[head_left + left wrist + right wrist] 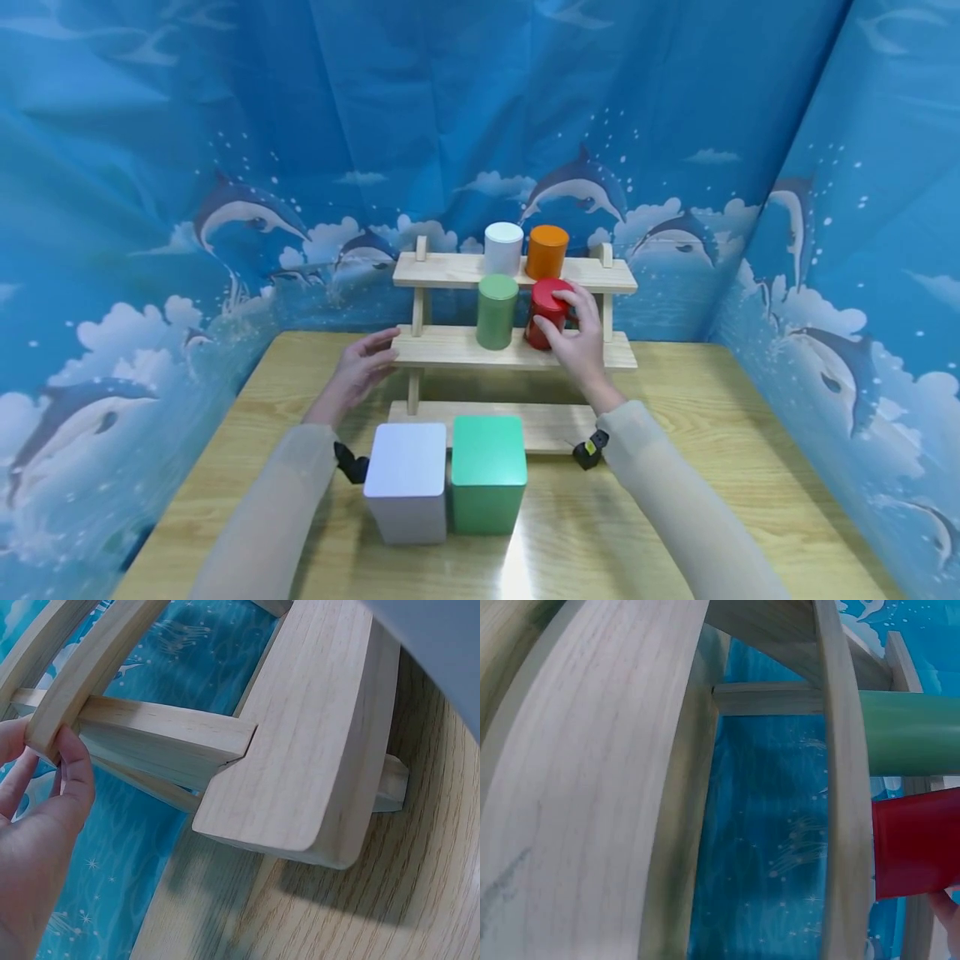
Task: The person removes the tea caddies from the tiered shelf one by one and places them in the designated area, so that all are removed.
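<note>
My right hand [581, 333] grips a red mug [546, 321] with a flat closed top and what looks like a handle on its right, at the right of the wooden rack's middle shelf [450, 348]. In the right wrist view the red mug [915, 844] leans slightly relative to the green cylinder [915, 733], and only a bit of the hand shows. That green cylinder stands just left of the mug. My left hand [45, 825] pinches the left end of a shelf [97, 664] between thumb and fingers.
On the top shelf [450, 271] stand a white cylinder [503, 248] and an orange cylinder [547, 252]. In front of the bottom shelf [562, 427] are a white box [407, 483] and a green box [489, 475] on the wooden table [645, 533]. A blue dolphin curtain [420, 108] hangs behind.
</note>
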Demonstrator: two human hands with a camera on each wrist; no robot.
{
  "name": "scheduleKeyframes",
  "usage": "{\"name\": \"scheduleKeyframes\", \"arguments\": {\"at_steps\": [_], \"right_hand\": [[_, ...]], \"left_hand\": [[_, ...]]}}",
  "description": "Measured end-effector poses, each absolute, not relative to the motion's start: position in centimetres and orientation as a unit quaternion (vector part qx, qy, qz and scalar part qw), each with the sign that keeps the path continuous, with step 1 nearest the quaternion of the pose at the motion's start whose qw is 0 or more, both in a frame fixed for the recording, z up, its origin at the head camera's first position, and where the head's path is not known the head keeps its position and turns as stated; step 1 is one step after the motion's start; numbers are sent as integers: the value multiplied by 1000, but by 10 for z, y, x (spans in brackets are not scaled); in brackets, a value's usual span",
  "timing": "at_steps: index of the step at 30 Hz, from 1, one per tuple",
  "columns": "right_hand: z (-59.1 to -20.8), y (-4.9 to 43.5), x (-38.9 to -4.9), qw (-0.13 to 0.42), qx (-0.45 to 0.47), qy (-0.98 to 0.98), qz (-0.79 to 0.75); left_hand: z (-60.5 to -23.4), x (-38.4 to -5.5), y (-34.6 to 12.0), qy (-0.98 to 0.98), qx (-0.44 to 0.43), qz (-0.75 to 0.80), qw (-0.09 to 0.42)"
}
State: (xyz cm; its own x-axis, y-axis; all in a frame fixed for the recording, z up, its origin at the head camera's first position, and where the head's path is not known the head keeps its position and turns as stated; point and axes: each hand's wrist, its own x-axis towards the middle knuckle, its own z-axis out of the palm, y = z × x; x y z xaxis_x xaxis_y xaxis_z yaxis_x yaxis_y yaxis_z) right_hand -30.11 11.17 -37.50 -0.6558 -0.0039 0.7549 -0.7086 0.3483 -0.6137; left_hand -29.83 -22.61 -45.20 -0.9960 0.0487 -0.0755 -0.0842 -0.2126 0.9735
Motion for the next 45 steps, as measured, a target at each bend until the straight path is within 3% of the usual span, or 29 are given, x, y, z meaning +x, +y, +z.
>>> {"name": "scheduleKeyframes", "arguments": {"at_steps": [45], "right_hand": [[-373,127,-247,387,356,-674,519]], "left_hand": [[-450,-298,-225,606,-19,794,46]]}}
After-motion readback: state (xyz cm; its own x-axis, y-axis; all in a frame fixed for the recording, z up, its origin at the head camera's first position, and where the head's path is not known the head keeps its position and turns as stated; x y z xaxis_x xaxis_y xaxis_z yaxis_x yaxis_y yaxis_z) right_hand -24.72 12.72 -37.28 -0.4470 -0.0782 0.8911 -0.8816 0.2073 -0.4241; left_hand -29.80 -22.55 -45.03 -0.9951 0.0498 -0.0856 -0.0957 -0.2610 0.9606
